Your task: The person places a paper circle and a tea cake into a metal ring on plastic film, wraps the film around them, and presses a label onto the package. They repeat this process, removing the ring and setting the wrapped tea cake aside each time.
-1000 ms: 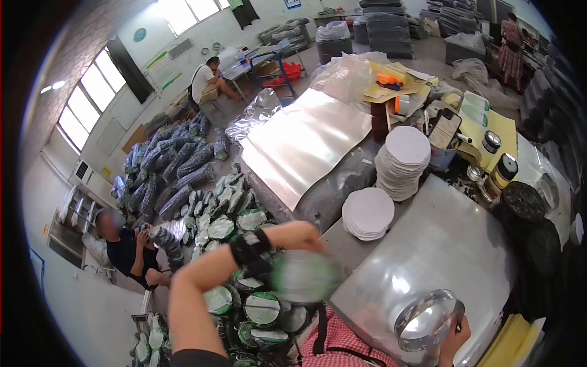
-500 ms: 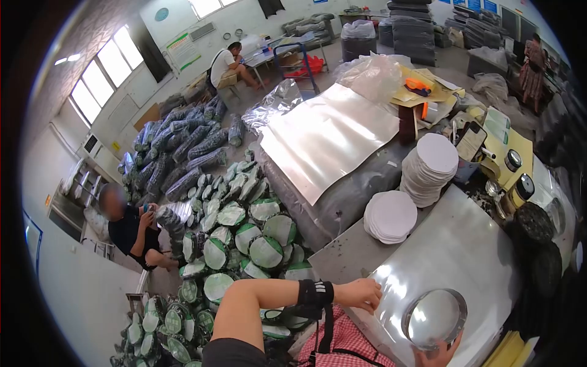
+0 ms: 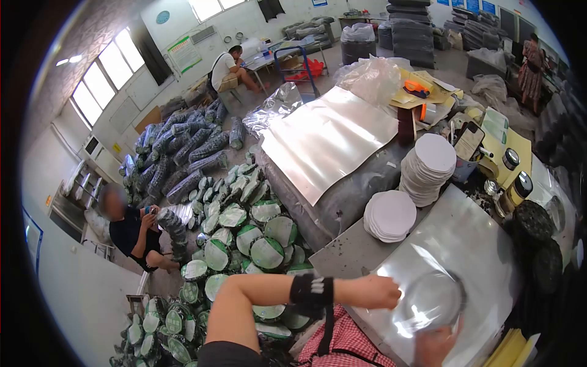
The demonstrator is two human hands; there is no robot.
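Note:
My left hand (image 3: 378, 292), black band on the wrist, is closed above the left side of a shiny silvery sheet (image 3: 471, 226). What its fingers hold, if anything, I cannot make out. A round metal ring (image 3: 460, 290) lies on that sheet, hazy now, as if seen through something clear or a glare. At the ring's near edge is my right hand (image 3: 435, 344), its fingers blurred. Beyond the sheet stand a tall stack of white discs (image 3: 428, 162) and a shorter stack of white discs (image 3: 389, 215).
Many green-and-white wrapped round packs (image 3: 266, 251) are piled on the left. Another silvery sheet (image 3: 330, 140) lies farther back. Jars (image 3: 520, 186), a phone (image 3: 469, 137) and black round pieces (image 3: 535, 223) crowd the right. A seated person (image 3: 131, 229) is at left.
My left hand has moved right, closer to the ring, and its fingers have closed more. The ring and my right hand have turned hazy and blurred.

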